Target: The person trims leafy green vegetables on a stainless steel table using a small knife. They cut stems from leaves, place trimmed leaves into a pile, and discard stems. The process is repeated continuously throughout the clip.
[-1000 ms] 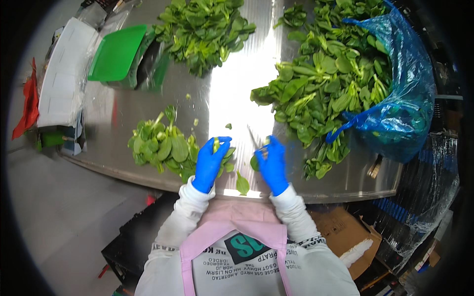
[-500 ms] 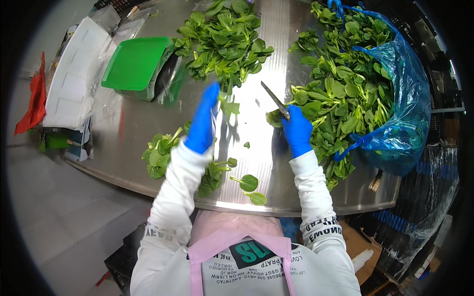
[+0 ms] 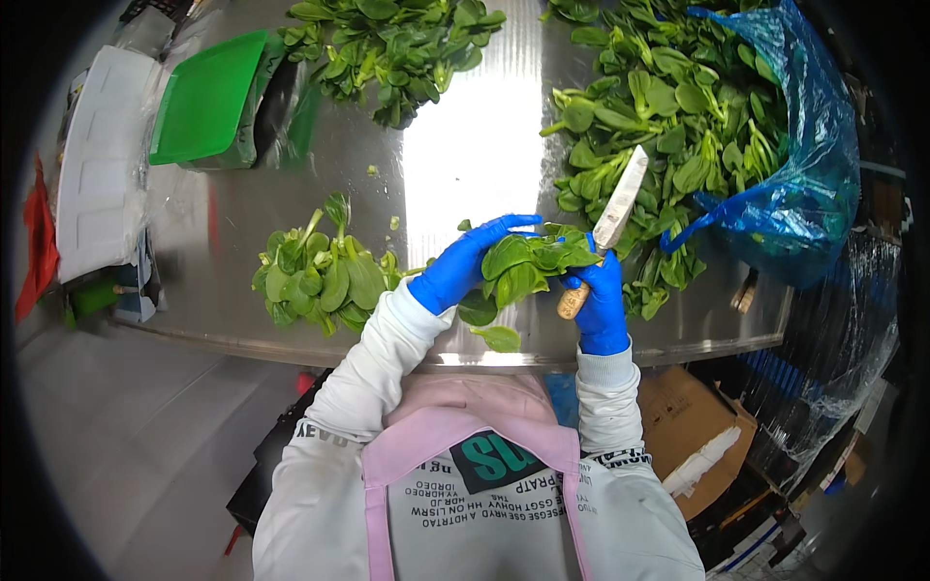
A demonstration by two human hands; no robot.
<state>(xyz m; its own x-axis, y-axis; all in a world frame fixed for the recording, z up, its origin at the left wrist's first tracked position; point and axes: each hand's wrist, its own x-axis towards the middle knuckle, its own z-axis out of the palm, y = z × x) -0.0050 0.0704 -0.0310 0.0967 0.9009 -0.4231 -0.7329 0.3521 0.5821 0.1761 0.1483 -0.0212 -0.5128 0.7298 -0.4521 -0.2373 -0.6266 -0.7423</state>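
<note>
My right hand [image 3: 600, 308], in a blue glove, is closed round a knife [image 3: 622, 198] with a wooden handle; its blade points up and away over the leafy greens on the right. A green leafy plant [image 3: 523, 263] is between my hands, its right end against the right hand's fingers. My left hand [image 3: 470, 263], also blue-gloved, reaches to its left side with fingers stretched out along its far edge. Just below lie loose leaves [image 3: 497, 338] near the table's front edge. Left of my left hand rests a small pile of greens [image 3: 315, 276].
A large heap of greens [image 3: 668, 116] spills from a blue plastic bag [image 3: 814, 165] on the right. Another pile of greens [image 3: 387, 58] is at the far middle of the metal table [image 3: 232, 300]. A green tray [image 3: 208, 102] stands at far left, beside a white box [image 3: 102, 165].
Both hands have come nearer my body; the left moved right, to the leafy plant by the right hand. The knife's blade has swung from pointing left to pointing up and right. The view has shifted.
</note>
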